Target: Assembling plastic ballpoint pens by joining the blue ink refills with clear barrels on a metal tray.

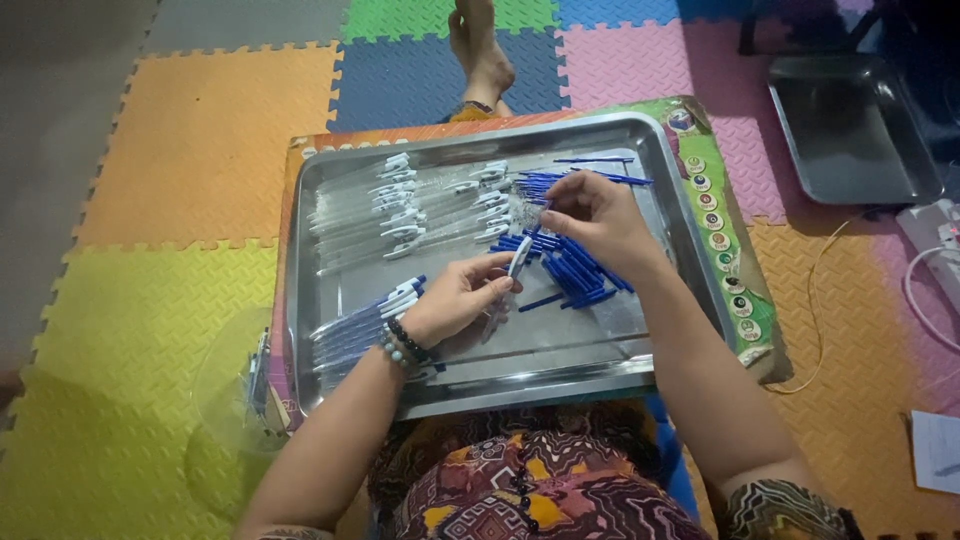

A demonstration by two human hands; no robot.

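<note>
Fingers of the left hand pinch a clear pen barrel with a white clip, held over the steel tray. Just above that grip, the right hand nips a blue refill (its tip near the barrel's top), with loose refills lying right of the barrel and empty barrels up to its left.

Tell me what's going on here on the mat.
A person sits with a steel tray on their lap. The left hand holds a clear pen barrel with a white cap. The right hand picks at a pile of blue refills. A row of empty clear barrels lies at the tray's far left, and pens with blue inside lie at its near left.
</note>
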